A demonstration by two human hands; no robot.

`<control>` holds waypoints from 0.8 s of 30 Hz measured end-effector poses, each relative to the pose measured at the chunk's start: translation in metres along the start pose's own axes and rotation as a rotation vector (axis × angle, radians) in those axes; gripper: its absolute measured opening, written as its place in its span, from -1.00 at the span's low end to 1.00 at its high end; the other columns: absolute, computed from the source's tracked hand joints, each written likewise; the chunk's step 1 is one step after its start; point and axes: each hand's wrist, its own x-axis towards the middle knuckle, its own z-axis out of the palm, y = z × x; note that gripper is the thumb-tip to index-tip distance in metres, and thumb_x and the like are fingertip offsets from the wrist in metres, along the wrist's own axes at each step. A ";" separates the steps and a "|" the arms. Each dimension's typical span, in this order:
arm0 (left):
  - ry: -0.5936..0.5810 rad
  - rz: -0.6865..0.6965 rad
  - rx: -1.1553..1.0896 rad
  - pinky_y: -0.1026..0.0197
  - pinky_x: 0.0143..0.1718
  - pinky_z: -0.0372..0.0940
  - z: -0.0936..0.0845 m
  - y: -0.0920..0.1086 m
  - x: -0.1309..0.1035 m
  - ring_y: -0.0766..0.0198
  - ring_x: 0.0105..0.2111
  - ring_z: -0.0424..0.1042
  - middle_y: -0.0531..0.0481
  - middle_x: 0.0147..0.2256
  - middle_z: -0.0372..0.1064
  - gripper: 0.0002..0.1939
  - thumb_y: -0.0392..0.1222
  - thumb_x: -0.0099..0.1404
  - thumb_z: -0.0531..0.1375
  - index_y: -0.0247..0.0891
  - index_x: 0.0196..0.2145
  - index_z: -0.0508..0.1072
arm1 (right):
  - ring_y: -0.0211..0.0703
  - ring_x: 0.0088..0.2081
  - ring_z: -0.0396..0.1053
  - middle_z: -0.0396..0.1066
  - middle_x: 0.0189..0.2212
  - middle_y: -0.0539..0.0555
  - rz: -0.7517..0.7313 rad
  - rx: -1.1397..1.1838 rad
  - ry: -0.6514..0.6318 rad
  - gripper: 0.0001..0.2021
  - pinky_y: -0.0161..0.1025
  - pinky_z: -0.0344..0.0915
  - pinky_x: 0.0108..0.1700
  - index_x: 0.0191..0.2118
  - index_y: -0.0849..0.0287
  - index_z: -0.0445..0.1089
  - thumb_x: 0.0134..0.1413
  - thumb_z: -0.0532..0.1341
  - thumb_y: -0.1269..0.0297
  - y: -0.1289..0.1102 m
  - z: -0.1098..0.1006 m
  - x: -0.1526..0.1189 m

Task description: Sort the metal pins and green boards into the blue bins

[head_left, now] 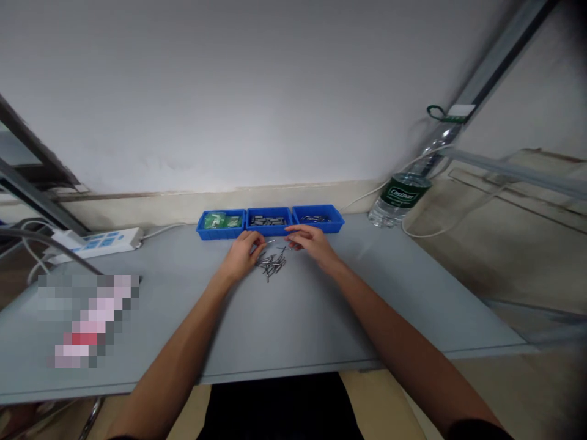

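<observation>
I see two bare hands working close together over the grey desk, just in front of three blue trays in a row against the wall. A loose pile of small metal pins lies on the desk between the hands, nearer the left hand, whose fingertips are drawn close together with one thin pin showing right beside them. The right hand is curled, another pin by its fingertips; for neither hand can I tell whether the fingers clamp that pin. The left tray has green packets, the middle tray short metal pieces, the right tray thin ones. A bottle stands at right, a power strip at left.
</observation>
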 end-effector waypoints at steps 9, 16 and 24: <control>0.064 0.119 -0.017 0.15 -0.15 0.38 -0.003 0.010 0.002 0.17 -0.23 0.45 -0.03 -0.31 0.45 -0.94 -0.24 0.44 0.21 -0.21 -0.24 0.46 | -0.12 -0.30 0.54 0.64 -0.31 0.12 0.038 0.018 -0.233 -0.68 -0.16 0.43 -0.18 -0.19 0.11 0.64 -0.13 0.50 0.16 0.001 0.008 -0.006; 0.064 0.096 -0.027 0.15 -0.15 0.39 -0.004 0.017 0.003 0.18 -0.25 0.45 -0.04 -0.31 0.46 -0.91 -0.19 0.43 0.21 -0.22 -0.26 0.48 | -0.19 -0.35 0.51 0.64 -0.32 0.10 0.055 0.141 -0.250 -0.67 -0.20 0.43 -0.20 -0.22 0.10 0.66 -0.18 0.52 0.13 0.002 0.010 -0.008; -0.182 -0.049 0.039 0.12 -0.20 0.40 -0.013 0.006 0.000 0.12 -0.24 0.49 -0.09 -0.28 0.53 -0.94 -0.27 0.28 0.24 -0.22 -0.26 0.51 | -0.18 -0.35 0.50 0.63 -0.34 0.10 0.062 0.125 -0.137 -0.75 -0.21 0.41 -0.23 -0.29 0.10 0.65 -0.17 0.46 0.16 -0.003 0.007 -0.006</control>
